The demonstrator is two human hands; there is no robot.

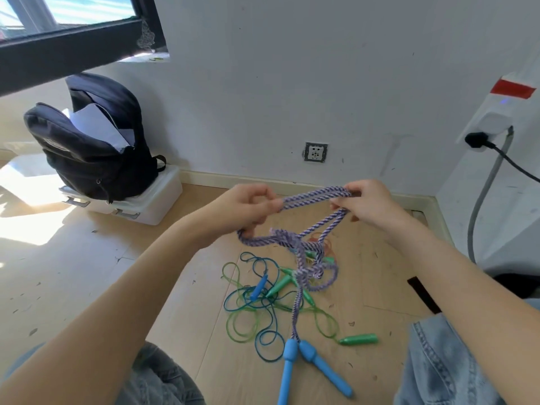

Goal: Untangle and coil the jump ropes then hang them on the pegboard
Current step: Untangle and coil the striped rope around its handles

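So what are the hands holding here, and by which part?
Both hold the purple-and-white braided jump rope along its cord, not its blue handles. The left hand and right hand pinch opposite ends of a doubled-up stretch.

A white wall (263, 83) rises behind a pale wooden floor (73, 273), with a cream skirting (222, 178) along its foot. A dark-framed window (70, 33) sits at top left, and sunlight falls in a bright patch on the floor's left edge. A socket (315, 152) is set low in the wall. A dark backpack (90, 147) stands open on a white box (140, 206).
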